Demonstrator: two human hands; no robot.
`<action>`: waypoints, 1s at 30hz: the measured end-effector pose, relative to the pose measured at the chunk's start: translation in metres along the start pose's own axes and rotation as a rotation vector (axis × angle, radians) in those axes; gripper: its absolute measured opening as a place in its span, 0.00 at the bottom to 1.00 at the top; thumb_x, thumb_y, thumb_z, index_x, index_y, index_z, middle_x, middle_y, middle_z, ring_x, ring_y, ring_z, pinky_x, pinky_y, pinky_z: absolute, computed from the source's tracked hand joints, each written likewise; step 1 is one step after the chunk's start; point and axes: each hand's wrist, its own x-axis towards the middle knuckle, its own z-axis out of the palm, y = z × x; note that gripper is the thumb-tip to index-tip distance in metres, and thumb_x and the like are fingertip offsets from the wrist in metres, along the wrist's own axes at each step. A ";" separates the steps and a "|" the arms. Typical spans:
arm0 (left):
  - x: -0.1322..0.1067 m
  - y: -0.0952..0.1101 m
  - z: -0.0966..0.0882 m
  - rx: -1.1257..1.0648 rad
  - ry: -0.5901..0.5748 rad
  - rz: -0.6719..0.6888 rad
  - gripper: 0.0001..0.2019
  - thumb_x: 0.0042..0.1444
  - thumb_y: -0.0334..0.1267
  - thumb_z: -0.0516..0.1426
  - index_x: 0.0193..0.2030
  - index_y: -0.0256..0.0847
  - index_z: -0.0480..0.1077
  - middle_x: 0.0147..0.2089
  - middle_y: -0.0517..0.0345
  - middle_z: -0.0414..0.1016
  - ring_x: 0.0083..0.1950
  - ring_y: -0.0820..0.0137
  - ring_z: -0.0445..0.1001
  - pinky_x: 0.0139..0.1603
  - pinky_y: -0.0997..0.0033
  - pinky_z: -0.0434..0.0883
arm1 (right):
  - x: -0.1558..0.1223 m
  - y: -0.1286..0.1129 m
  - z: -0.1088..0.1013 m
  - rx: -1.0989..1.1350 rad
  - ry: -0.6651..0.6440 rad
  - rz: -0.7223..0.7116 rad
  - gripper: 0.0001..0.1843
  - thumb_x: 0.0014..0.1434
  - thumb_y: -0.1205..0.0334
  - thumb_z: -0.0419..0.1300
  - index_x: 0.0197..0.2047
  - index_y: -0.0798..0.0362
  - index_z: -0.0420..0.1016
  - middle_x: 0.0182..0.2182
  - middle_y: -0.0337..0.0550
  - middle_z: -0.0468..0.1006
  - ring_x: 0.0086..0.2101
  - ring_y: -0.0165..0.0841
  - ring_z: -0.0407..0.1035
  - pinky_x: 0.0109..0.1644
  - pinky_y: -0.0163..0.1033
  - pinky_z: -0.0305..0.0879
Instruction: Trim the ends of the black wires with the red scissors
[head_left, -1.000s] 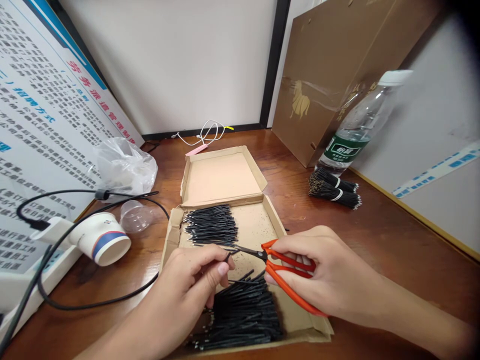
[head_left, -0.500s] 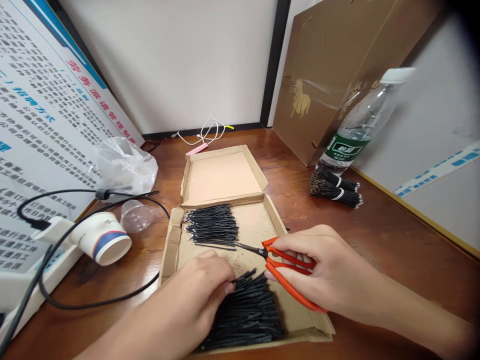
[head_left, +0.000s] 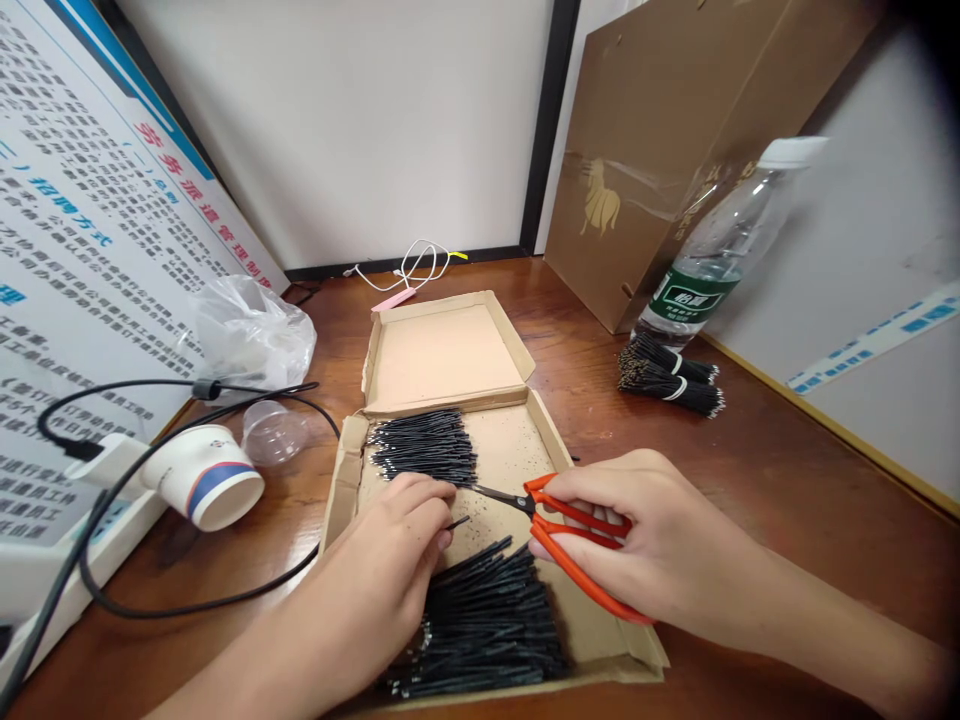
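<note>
My left hand (head_left: 409,540) is closed over the open cardboard box (head_left: 551,425), and a short black wire (head_left: 457,522) sticks out from its pinched fingers. My right hand (head_left: 630,530) grips a pair of scissors (head_left: 581,570) with red handles, its blades pointing left toward my left fingertips. Beyond my left hand lies a neat pile of black wires (head_left: 424,445) with silvery ends. A bigger, looser heap of black wires (head_left: 495,630) fills the near part of the box, partly hidden by my left hand and forearm.
On the right stand tied wire bundles (head_left: 671,378), a water bottle (head_left: 690,285) and a brown carton (head_left: 630,170). To the left are a paper cup (head_left: 206,478), a clear plastic cup (head_left: 274,432), a plastic bag (head_left: 251,330) and a black cable (head_left: 187,612). A white cord (head_left: 420,262) lies behind the box.
My left hand has moved forward from the near heap toward the scissor tips, with a wire between its fingers. My right hand and the scissors have stayed nearly still.
</note>
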 end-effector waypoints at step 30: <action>0.000 0.014 -0.009 -0.210 0.058 -0.082 0.09 0.64 0.31 0.53 0.33 0.40 0.70 0.26 0.65 0.71 0.26 0.74 0.69 0.27 0.77 0.64 | -0.001 -0.007 -0.004 -0.031 -0.112 -0.037 0.13 0.58 0.67 0.61 0.23 0.54 0.66 0.16 0.28 0.59 0.19 0.23 0.50 0.29 0.32 0.54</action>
